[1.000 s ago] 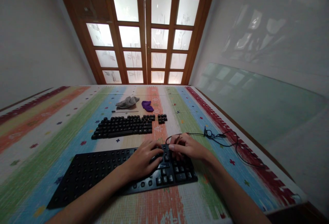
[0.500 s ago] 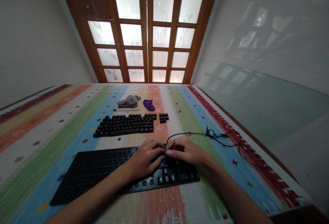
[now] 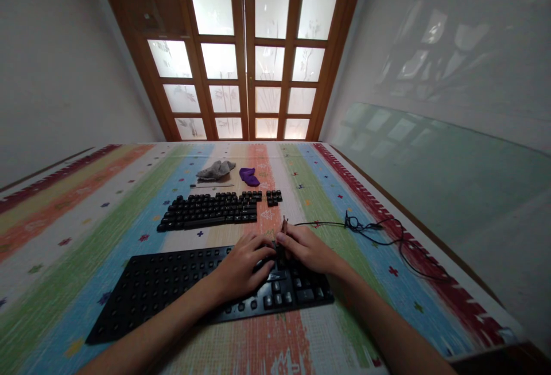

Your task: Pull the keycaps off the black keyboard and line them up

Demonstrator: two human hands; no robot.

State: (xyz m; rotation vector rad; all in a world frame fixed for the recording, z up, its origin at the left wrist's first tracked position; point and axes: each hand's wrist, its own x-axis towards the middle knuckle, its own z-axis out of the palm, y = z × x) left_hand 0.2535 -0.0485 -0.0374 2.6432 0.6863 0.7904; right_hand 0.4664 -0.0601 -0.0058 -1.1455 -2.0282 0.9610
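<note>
Black keyboard lies before me on the striped mat, my left hand spread flat on it, seemingly steadying it, while my right hand pinches a thin tool upright over its keys.

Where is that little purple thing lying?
In the head view, the purple thing lies at the far middle of the striped mat, just right of a grey cloth and beyond the rows of loose black keys.
</note>
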